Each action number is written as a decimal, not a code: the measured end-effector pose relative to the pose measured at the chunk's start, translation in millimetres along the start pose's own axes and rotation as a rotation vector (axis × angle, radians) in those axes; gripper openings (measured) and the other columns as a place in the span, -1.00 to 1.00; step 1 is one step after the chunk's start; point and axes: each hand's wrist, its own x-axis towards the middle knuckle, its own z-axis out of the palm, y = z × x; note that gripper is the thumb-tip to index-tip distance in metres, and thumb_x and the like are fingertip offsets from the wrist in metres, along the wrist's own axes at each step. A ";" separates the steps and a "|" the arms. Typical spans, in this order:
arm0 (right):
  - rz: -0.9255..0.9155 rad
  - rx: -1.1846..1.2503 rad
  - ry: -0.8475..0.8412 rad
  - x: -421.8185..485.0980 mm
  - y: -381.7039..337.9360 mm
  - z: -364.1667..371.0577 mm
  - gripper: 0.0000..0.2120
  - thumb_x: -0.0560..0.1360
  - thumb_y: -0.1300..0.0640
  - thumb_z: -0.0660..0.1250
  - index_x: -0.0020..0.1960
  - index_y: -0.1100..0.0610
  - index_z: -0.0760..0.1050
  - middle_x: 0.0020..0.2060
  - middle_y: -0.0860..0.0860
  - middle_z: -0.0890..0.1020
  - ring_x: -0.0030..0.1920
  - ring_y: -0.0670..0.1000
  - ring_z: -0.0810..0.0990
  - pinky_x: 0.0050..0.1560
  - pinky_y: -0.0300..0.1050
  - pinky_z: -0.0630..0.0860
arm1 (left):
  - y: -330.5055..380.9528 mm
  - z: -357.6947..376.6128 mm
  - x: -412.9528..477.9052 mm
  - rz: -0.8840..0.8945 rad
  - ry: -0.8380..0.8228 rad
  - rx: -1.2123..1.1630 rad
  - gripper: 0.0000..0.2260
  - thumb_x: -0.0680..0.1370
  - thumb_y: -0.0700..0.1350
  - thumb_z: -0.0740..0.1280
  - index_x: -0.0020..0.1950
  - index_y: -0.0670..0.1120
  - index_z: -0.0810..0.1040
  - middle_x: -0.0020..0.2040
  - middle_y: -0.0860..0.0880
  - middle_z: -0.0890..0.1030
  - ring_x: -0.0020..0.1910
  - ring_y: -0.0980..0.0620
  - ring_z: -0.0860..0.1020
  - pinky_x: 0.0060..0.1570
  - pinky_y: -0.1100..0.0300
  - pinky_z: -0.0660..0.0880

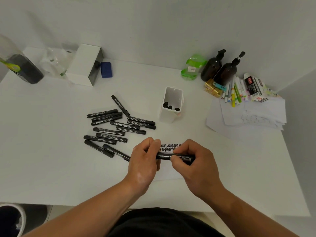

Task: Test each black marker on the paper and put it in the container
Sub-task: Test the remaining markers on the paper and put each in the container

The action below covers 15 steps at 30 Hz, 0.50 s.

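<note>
I hold one black marker (166, 156) level above the paper (168, 171), near the table's front. My left hand (145, 158) grips its left end, and my right hand (193, 159) pinches its barrel. Black zigzag scribbles (171, 147) show on the paper just beyond my fingers. Several black markers (118, 129) lie scattered on the table to the left. The white container (171, 115) stands behind the paper with three black marker ends inside it.
At the back right stand two brown pump bottles (220, 69), a green packet (192, 67), coloured pens (234, 93) and loose paper sheets (248, 115). A white box (83, 65), a blue eraser (106, 69) and a dark bottle (24, 67) sit at the back left.
</note>
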 end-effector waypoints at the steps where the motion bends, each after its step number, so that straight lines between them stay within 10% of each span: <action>1: -0.002 -0.002 -0.023 2.7 -0.1 -2.0 -0.74 0.47 0.27 0.49 -0.19 -0.08 0.57 -0.27 -0.15 0.67 -0.29 -0.12 0.62 -0.29 -0.40 0.49 | -0.1 -2.9 0.2 -0.022 -0.040 -0.048 -0.65 0.62 -0.11 0.31 -0.34 -0.11 0.31 -0.44 -0.01 0.32 -0.47 0.04 0.28 -0.48 0.19 0.28; 9: 0.412 0.683 -0.107 18.6 8.7 6.5 -0.87 0.48 0.06 0.43 -0.23 0.04 0.56 -0.30 0.12 0.63 -0.37 0.01 0.49 -0.39 -0.17 0.42 | -1.9 -7.0 3.4 -0.039 -0.231 -0.270 -0.90 0.47 -0.09 0.48 -0.04 -0.04 0.66 -0.21 -0.05 0.59 -0.20 -0.02 0.52 -0.18 0.15 0.50; 15: 0.231 -0.011 -0.125 33.0 26.8 -2.1 -0.92 0.52 0.03 0.50 -0.03 -0.14 0.64 -0.15 -0.18 0.70 -0.09 -0.14 0.66 -0.02 -0.20 0.56 | -7.3 -18.3 14.7 0.118 -0.177 0.250 -0.91 0.61 -0.01 0.34 0.09 0.14 0.57 -0.08 0.03 0.71 -0.05 0.05 0.65 -0.03 0.14 0.53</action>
